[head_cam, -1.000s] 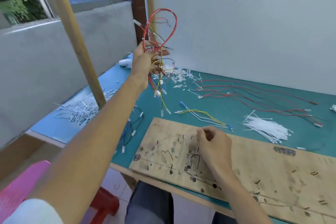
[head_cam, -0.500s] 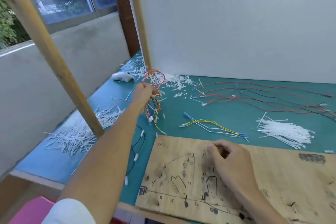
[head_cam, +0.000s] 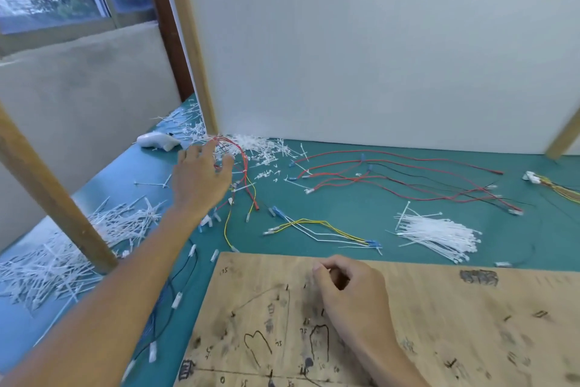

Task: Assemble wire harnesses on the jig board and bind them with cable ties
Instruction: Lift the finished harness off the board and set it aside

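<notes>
A finished harness bundle [head_cam: 244, 167] of red, yellow and black wires lies on the teal table near the back corner. My left hand [head_cam: 201, 176] hovers over it with fingers spread, touching or just off the wires. The wooden jig board [head_cam: 439, 324], marked with black outlines and numbers, lies at the front. My right hand [head_cam: 348, 292] rests on the board with fingers curled and nothing visible in them.
A bundle of white cable ties [head_cam: 436, 234] lies right of centre. Loose yellow-white wires [head_cam: 314, 228] and long red-black wires [head_cam: 392, 173] lie behind the board. Cut tie scraps [head_cam: 62, 254] pile up left around a slanted wooden post [head_cam: 53, 192]. A white panel stands behind.
My left hand brought the harness down from head height to the back of the table and opened over it. My right hand stayed curled on the board.
</notes>
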